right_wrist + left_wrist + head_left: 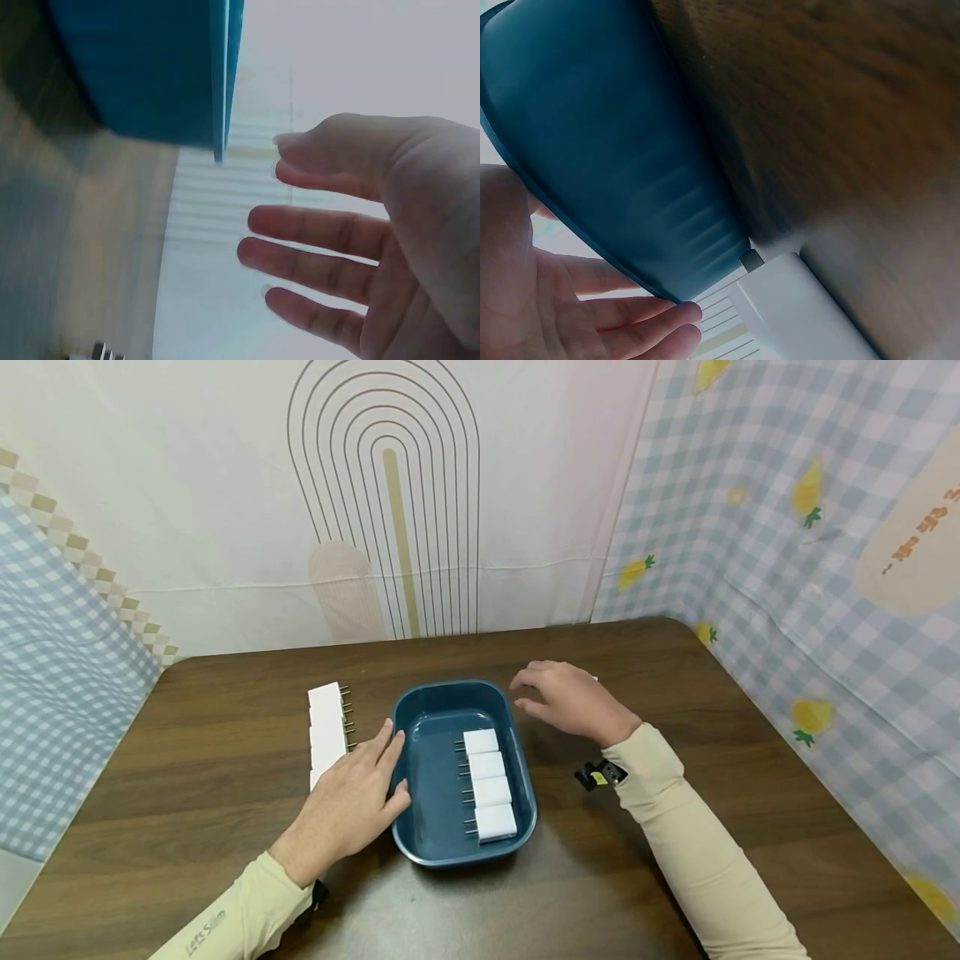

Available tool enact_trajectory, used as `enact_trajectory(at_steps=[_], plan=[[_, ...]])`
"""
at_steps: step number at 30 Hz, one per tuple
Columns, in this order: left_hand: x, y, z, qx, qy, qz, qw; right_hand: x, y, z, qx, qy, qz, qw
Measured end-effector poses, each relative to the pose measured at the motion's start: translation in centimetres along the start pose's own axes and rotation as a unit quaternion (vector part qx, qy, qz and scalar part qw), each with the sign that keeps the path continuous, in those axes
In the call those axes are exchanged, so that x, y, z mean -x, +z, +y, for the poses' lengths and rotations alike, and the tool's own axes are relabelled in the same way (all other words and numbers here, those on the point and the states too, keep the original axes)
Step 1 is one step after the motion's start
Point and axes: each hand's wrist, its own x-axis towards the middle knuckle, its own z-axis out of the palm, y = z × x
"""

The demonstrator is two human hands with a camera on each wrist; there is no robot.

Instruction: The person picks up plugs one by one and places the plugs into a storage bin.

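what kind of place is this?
Probably a makeshift tabletop workspace indoors: a wood-grain table with a patterned white cloth behind it and a checked cloth at its right like backdrops. Whether home or studio, I can't tell.

Tray (431,827) sits on table (187,777), four plugs (490,789) in its right half, plug row (327,727) outside left, left hand (348,802) at left rim, right hand (570,697) off right rim.

Brown table (187,793), white arch-printed backdrop (540,485), blue-checked cloth (750,627) either side
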Motion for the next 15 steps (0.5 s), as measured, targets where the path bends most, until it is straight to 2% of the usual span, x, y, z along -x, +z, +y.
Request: enact_trajectory(at_steps=[15], plan=[[0.0,0.0,0.0,-0.001,0.001,0.003,1.0000,0.6,-0.5,3.0,0.040,0.071,-0.036,0.9960]])
